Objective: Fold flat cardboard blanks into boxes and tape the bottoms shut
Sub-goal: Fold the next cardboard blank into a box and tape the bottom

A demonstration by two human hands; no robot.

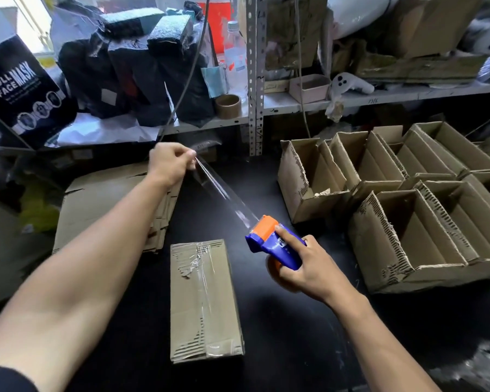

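Tape stretches nearly invisible between left hand and dispenser.

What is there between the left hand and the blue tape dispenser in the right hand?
In the head view, a strip of clear tape stretches from the left hand, which pinches its end, to the tape dispenser held by the right hand.

left hand pinches clear tape stretched from the blue-orange dispenser gripped by right hand, above a taped box on the dark surface.
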